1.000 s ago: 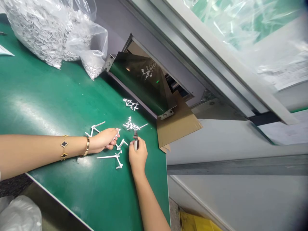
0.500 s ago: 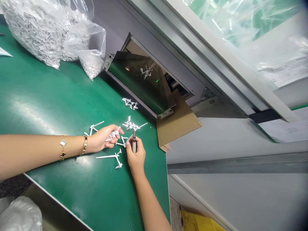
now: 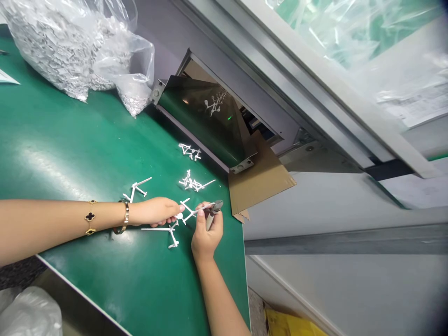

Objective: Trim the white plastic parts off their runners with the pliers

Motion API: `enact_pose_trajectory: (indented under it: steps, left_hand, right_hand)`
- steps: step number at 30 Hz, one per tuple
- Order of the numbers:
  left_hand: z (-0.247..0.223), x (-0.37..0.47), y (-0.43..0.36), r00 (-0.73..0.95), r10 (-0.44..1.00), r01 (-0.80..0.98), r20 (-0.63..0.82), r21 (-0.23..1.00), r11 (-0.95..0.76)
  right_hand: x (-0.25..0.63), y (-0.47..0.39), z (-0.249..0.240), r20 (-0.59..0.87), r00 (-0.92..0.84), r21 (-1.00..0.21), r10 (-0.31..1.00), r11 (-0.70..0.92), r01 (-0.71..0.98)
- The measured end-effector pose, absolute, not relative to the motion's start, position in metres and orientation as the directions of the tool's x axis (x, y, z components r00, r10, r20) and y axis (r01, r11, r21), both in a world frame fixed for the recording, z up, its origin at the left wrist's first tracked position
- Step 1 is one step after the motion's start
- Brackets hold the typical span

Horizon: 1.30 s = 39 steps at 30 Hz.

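Note:
My left hand (image 3: pixel 157 212) is turned palm down, its fingers closed at one end of a branched white plastic sprue (image 3: pixel 189 213). A small round white part shows at its fingertips; anything else inside the palm is hidden. My right hand (image 3: pixel 208 233) is wrapped round a pair of side cutters (image 3: pixel 210 220), jaws pointing up and away. Its thumb and forefinger also pinch the sprue's straight stem, beside the cutters. Just below my left fingers lies another white sprue (image 3: pixel 171 233), and a further loose sprue (image 3: pixel 135 189) lies above my left wrist.
White sprues with parts (image 3: pixel 194 182) lie beyond my hands on the green table (image 3: pixel 87 154). A dark chute (image 3: pixel 199 121) carries another sprue, beside a cardboard flap (image 3: pixel 261 177). Plastic bags of small white pieces (image 3: pixel 59 51) stand at the back left.
My left hand has turned from palm up, with white pieces showing, to palm down at the sprue. My right hand moved slightly right, lifting the sprue by its stem; the cutters tilted.

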<state>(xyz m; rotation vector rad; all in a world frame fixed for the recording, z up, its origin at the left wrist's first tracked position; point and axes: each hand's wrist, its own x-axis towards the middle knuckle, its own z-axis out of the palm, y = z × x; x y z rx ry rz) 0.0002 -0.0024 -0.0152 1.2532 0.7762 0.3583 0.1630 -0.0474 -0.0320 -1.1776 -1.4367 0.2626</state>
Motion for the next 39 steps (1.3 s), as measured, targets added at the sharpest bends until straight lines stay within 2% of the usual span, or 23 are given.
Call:
enact_pose_trajectory:
  steps: [4,7,10,13,17,22,32,39]
  left_hand:
    - [-0.019,0.0,-0.003,0.742,0.611,0.169,-0.277,0.958,0.23]
    - [-0.022,0.001,-0.004,0.76,0.599,0.095,-0.253,0.955,0.283]
    - [-0.022,0.002,-0.004,0.724,0.649,-0.037,-0.234,0.926,0.375]
    - [-0.02,0.002,-0.002,0.648,0.733,-0.194,-0.21,0.884,0.425]
    - [-0.02,0.001,0.003,0.555,0.809,-0.342,-0.195,0.833,0.435]
    - [-0.022,0.002,0.004,0.546,0.814,-0.361,-0.201,0.82,0.445]
    - [-0.023,0.003,0.001,0.555,0.812,-0.321,-0.183,0.852,0.412]
    - [-0.025,0.005,0.002,0.553,0.809,-0.275,-0.197,0.874,0.401]
  right_hand:
    - [0.164,-0.047,-0.034,0.602,0.207,-0.733,0.771,0.431,0.526]
    - [0.166,-0.044,-0.035,0.57,0.224,-0.737,0.791,0.371,0.564]
    - [0.168,-0.04,-0.033,0.537,0.234,-0.713,0.811,0.287,0.64]
    - [0.17,-0.036,-0.032,0.495,0.151,-0.655,0.856,0.254,0.712]
    - [0.166,-0.036,-0.032,0.471,-0.034,-0.557,0.882,0.327,0.764]
    - [0.159,-0.04,-0.031,0.475,-0.162,-0.489,0.865,0.412,0.769]
    - [0.16,-0.039,-0.031,0.472,-0.181,-0.508,0.863,0.435,0.743]
    - [0.161,-0.039,-0.035,0.514,-0.191,-0.473,0.836,0.462,0.75]
